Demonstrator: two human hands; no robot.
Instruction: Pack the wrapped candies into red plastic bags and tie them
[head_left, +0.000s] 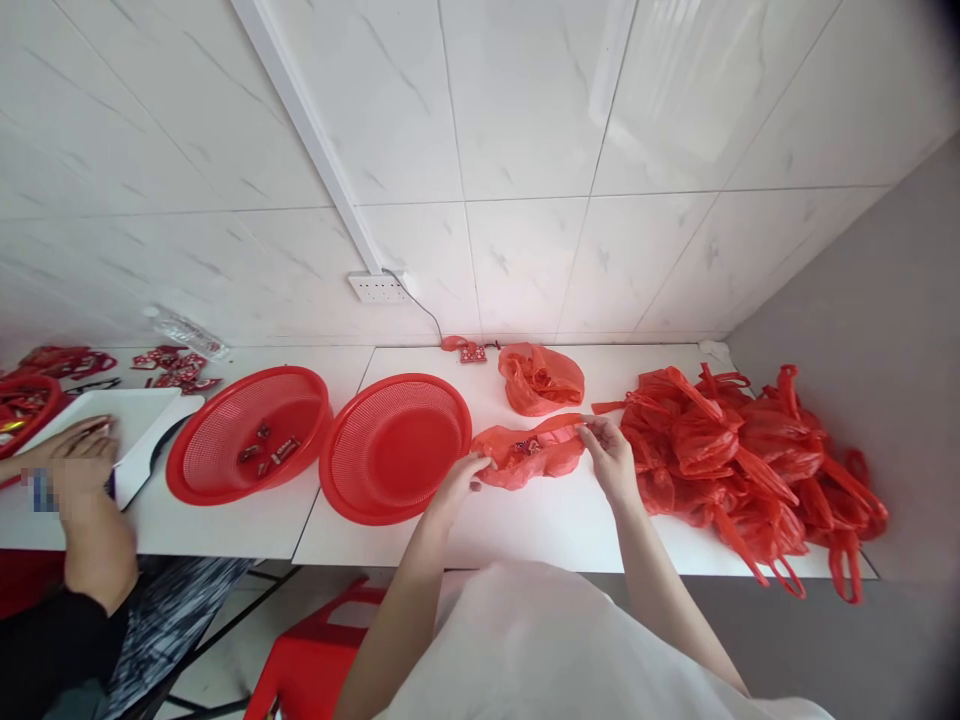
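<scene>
A red plastic bag (559, 458) lies on the white table in front of me, its mouth spread and small dark wrapped pieces showing inside. My left hand (459, 482) pinches the bag's left end, beside the rim of an empty red basket (395, 510). At the bag's upper right edge my right hand (609, 455) is closed on the plastic. Behind it rests another crumpled red plastic bag (541, 380). A pile of tied red bags (705, 440) stands just right of my right hand.
Further left, another red basket (206, 485) holds a few small wrapped pieces. A co-worker's hands (86, 460) are over a white tray (142, 410). Red packets (180, 370) and a clear plastic bottle (187, 332) lie near the wall. A red stool (307, 650) stands below the table.
</scene>
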